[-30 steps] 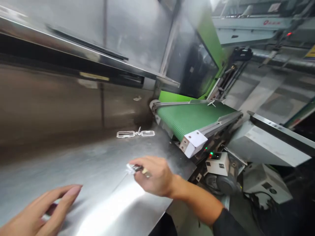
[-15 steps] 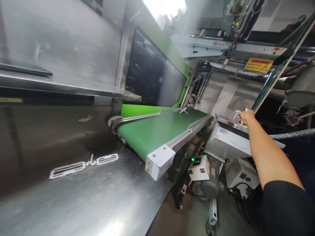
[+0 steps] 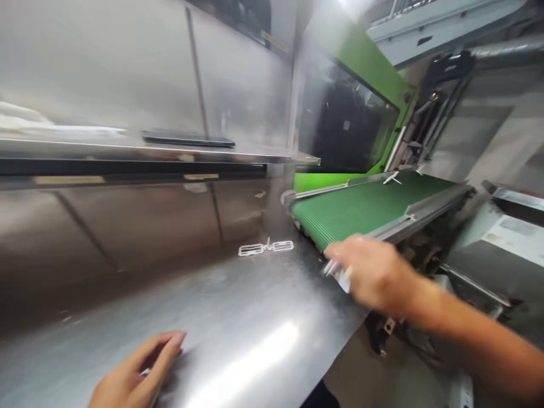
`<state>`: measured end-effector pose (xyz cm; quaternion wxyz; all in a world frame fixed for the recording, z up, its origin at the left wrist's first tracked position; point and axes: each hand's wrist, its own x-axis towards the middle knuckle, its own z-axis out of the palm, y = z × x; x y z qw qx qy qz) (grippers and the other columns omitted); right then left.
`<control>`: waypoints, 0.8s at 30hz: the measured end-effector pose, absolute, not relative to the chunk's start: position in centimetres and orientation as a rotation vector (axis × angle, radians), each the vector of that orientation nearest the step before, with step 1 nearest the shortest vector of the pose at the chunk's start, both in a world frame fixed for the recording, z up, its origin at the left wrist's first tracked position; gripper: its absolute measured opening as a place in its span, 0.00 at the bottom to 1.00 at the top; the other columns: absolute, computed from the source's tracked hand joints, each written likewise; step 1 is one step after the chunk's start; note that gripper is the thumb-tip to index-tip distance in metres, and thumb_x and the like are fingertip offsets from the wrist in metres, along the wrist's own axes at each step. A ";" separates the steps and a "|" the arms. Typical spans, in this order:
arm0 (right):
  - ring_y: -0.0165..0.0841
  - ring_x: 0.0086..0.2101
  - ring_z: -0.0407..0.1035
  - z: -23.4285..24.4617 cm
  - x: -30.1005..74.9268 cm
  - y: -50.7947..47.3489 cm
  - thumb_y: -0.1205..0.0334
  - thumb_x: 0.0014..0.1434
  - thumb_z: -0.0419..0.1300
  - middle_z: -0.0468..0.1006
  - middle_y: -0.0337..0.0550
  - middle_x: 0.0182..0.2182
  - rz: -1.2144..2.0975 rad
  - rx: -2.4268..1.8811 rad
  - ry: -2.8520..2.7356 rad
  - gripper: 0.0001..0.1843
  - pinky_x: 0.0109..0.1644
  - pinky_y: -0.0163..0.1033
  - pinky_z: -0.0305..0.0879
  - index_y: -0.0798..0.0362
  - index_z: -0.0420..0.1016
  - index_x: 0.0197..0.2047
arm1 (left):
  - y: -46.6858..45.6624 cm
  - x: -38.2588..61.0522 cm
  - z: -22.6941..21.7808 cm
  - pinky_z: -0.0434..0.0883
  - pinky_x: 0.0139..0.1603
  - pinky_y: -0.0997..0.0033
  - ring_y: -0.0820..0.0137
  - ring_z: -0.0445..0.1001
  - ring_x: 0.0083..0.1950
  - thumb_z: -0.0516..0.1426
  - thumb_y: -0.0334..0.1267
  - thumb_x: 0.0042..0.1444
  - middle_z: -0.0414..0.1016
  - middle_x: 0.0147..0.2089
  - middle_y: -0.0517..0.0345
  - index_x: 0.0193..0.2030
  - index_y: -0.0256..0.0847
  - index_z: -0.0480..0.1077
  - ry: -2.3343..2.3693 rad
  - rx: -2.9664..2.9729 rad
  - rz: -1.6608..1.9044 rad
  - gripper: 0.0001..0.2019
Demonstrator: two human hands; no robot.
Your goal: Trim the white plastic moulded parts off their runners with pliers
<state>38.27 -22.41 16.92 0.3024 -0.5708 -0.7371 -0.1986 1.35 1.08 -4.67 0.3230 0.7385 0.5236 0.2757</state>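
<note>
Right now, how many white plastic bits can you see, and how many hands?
White double-frame part on the steel table: 1
White sprue pieces at the far end of the green belt: 2, the second is tiny
White bit in the right hand: 1, blurred
Hands, counting the left hand: 2
Total: 6

Single head-worn view, looking forward and down, close over the shiny stainless-steel surface [image 3: 238,317]. It faces the green ribbed conveyor belt [image 3: 361,207] at right; both hands enter from the lower edge.
</note>
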 end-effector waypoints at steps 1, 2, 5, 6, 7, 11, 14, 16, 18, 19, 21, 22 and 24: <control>0.44 0.42 0.80 13.7 35.0 -20.2 0.62 0.72 0.63 0.84 0.48 0.44 -0.390 -1.523 -2.057 0.13 0.48 0.47 0.81 0.45 0.86 0.56 | 1.1 1.0 -4.8 0.80 0.45 0.62 0.55 0.85 0.40 0.53 0.90 0.46 0.87 0.40 0.62 0.40 0.55 0.84 1.316 1.889 0.728 0.42; 0.43 0.42 0.79 10.8 32.4 -17.8 0.63 0.70 0.65 0.83 0.48 0.44 -0.147 -1.640 -2.086 0.13 0.48 0.46 0.80 0.47 0.85 0.56 | 1.1 1.0 -4.9 0.80 0.45 0.61 0.53 0.84 0.42 0.56 0.89 0.44 0.87 0.41 0.58 0.41 0.52 0.84 1.268 1.837 0.761 0.43; 0.41 0.42 0.79 5.3 29.3 -9.4 0.67 0.71 0.68 0.82 0.47 0.42 0.019 -1.840 -1.899 0.13 0.53 0.45 0.79 0.53 0.83 0.57 | 1.0 1.9 -4.9 0.79 0.42 0.63 0.52 0.83 0.43 0.60 0.85 0.47 0.85 0.40 0.50 0.42 0.43 0.83 1.157 1.753 0.865 0.43; 0.40 0.45 0.79 4.5 29.6 -6.7 0.68 0.73 0.67 0.82 0.46 0.44 0.036 -1.906 -1.780 0.11 0.56 0.46 0.78 0.55 0.81 0.58 | 0.9 2.1 -4.9 0.78 0.39 0.64 0.53 0.82 0.42 0.60 0.83 0.50 0.84 0.39 0.49 0.43 0.41 0.83 1.122 1.736 0.876 0.42; 0.40 0.46 0.79 4.1 30.3 -4.1 0.66 0.76 0.65 0.81 0.46 0.46 0.052 -1.974 -1.649 0.09 0.57 0.48 0.79 0.56 0.80 0.58 | 0.9 2.2 -5.0 0.76 0.36 0.65 0.54 0.81 0.40 0.60 0.81 0.53 0.83 0.39 0.49 0.43 0.40 0.82 1.091 1.719 0.883 0.40; 0.39 0.44 0.78 4.0 33.5 2.6 0.56 0.79 0.68 0.80 0.46 0.46 0.175 -2.157 -1.224 0.13 0.51 0.46 0.81 0.58 0.79 0.54 | 1.2 1.9 -5.7 0.74 0.32 0.66 0.57 0.78 0.37 0.58 0.76 0.60 0.80 0.37 0.50 0.47 0.38 0.80 1.051 1.668 0.921 0.37; 0.37 0.41 0.78 4.1 34.4 4.3 0.53 0.78 0.69 0.80 0.45 0.45 0.248 -2.163 -1.093 0.15 0.47 0.43 0.81 0.59 0.79 0.52 | 1.5 1.6 -6.0 0.72 0.30 0.68 0.58 0.77 0.37 0.58 0.77 0.61 0.79 0.35 0.50 0.47 0.38 0.79 1.040 1.628 0.965 0.38; 0.37 0.40 0.78 4.2 34.3 4.8 0.53 0.78 0.69 0.80 0.45 0.44 0.275 -2.130 -1.079 0.15 0.47 0.43 0.81 0.59 0.79 0.51 | 1.6 1.6 -5.8 0.71 0.29 0.69 0.60 0.76 0.35 0.59 0.78 0.59 0.78 0.34 0.50 0.46 0.38 0.78 1.028 1.593 0.995 0.39; 0.37 0.40 0.78 4.3 33.7 5.0 0.51 0.78 0.69 0.79 0.44 0.42 0.289 -2.068 -1.115 0.17 0.46 0.42 0.80 0.59 0.79 0.48 | 1.7 1.7 -5.3 0.69 0.28 0.70 0.63 0.73 0.31 0.60 0.78 0.58 0.77 0.33 0.50 0.45 0.37 0.78 1.020 1.542 1.016 0.39; 0.36 0.39 0.77 4.2 33.2 4.9 0.50 0.78 0.69 0.79 0.43 0.40 0.297 -2.027 -1.152 0.18 0.46 0.42 0.79 0.59 0.79 0.46 | 1.7 1.8 -5.0 0.68 0.26 0.71 0.66 0.72 0.29 0.60 0.78 0.58 0.77 0.34 0.50 0.45 0.36 0.77 1.018 1.508 1.022 0.39; 0.35 0.36 0.76 3.7 31.9 3.9 0.49 0.77 0.68 0.78 0.41 0.36 0.324 -1.934 -1.249 0.19 0.44 0.41 0.77 0.58 0.79 0.43 | 1.5 2.0 -4.3 0.65 0.22 0.73 0.71 0.69 0.25 0.60 0.79 0.58 0.78 0.39 0.49 0.47 0.35 0.76 1.015 1.415 1.020 0.41; 0.34 0.34 0.75 3.3 31.0 2.9 0.49 0.77 0.68 0.78 0.40 0.34 0.346 -1.884 -1.303 0.19 0.43 0.40 0.76 0.58 0.79 0.42 | 1.4 2.0 -4.0 0.63 0.20 0.74 0.72 0.69 0.25 0.59 0.79 0.58 0.78 0.43 0.47 0.51 0.35 0.75 1.008 1.359 1.009 0.42; 0.35 0.32 0.73 2.3 29.1 0.3 0.47 0.75 0.66 0.78 0.41 0.32 0.401 -1.784 -1.402 0.19 0.39 0.39 0.72 0.57 0.81 0.42 | 1.1 1.9 -3.2 0.64 0.17 0.73 0.71 0.73 0.26 0.56 0.82 0.59 0.78 0.53 0.42 0.60 0.36 0.73 0.974 1.244 0.965 0.47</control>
